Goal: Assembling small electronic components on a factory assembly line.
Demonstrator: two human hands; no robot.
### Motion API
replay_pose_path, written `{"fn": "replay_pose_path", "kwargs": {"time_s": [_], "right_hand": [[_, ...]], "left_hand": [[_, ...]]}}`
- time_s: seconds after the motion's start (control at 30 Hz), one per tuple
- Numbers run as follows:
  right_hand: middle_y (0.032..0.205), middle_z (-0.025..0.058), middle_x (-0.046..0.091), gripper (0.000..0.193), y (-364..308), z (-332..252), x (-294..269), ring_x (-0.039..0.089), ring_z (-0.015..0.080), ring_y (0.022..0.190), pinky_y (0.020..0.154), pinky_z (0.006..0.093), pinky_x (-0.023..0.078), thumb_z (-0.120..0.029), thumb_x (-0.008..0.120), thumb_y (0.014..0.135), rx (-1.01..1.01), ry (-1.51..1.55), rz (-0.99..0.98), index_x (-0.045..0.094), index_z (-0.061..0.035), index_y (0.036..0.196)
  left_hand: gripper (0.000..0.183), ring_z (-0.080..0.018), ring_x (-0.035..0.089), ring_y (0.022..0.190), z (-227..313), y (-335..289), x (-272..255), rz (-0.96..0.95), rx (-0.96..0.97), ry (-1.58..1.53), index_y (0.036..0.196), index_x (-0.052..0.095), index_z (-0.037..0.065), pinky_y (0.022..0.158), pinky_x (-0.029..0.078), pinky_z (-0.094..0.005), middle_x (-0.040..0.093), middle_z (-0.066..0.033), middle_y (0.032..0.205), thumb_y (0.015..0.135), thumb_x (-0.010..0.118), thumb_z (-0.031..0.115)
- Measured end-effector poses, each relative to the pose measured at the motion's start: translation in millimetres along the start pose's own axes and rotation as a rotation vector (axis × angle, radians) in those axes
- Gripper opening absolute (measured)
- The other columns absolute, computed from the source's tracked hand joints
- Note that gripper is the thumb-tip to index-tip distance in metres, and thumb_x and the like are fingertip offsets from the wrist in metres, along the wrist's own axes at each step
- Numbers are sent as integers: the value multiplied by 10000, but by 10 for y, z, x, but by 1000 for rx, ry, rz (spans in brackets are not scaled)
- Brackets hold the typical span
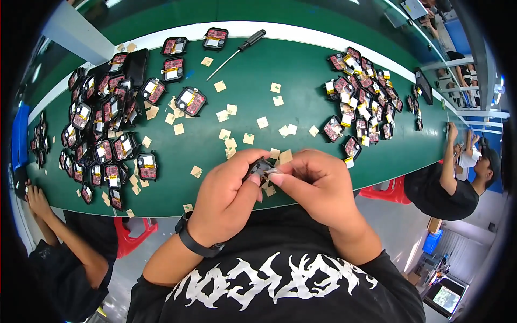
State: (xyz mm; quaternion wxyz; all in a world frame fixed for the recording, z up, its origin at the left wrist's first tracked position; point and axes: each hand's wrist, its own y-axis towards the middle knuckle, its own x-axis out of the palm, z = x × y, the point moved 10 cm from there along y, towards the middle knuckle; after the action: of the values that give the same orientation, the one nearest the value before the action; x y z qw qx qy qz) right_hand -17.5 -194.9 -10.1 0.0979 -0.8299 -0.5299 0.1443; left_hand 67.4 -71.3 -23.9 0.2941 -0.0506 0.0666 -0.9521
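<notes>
My left hand (229,185) is closed around a small black device housing (257,168), held just above the near edge of the green table. Against it, my right hand (323,185) pinches a small silvery-grey piece (273,171) between thumb and index finger; its kind is unclear. A tan square pad (285,157) shows at the right fingertips, and I cannot tell whether they hold it. Loose tan square pads (230,143) lie scattered beyond my hands. My fingers hide much of the housing.
Black housings with red circuit boards (112,107) are heaped at the left. A second heap, with silver batteries (363,112), stands at the right. A black-handled screwdriver (237,54) lies at the back. Co-workers sit at both sides, one person's hands (37,202) at the left edge.
</notes>
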Motion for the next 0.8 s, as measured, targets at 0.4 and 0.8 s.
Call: {"fn": "replay_pose_path", "kwargs": {"time_s": [0.4, 0.8], "right_hand": [[801, 16, 683, 85, -77, 52, 37, 563, 25, 667, 578, 229, 443, 11, 774, 883, 43, 27, -28, 725, 22, 951], [816, 102, 695, 53, 45, -158, 85, 645, 176, 728, 642, 318, 505, -20, 779, 890, -139, -183, -33, 761, 20, 920]], "left_hand": [[290, -116, 654, 733, 4, -10, -5, 36, 64, 118, 1211, 616, -25, 674, 518, -265, 658, -68, 906, 962, 467, -44], [381, -172, 691, 811, 50, -21, 66, -75, 108, 178, 1361, 546, -66, 757, 549, -307, 688, -119, 992, 988, 473, -37]]}}
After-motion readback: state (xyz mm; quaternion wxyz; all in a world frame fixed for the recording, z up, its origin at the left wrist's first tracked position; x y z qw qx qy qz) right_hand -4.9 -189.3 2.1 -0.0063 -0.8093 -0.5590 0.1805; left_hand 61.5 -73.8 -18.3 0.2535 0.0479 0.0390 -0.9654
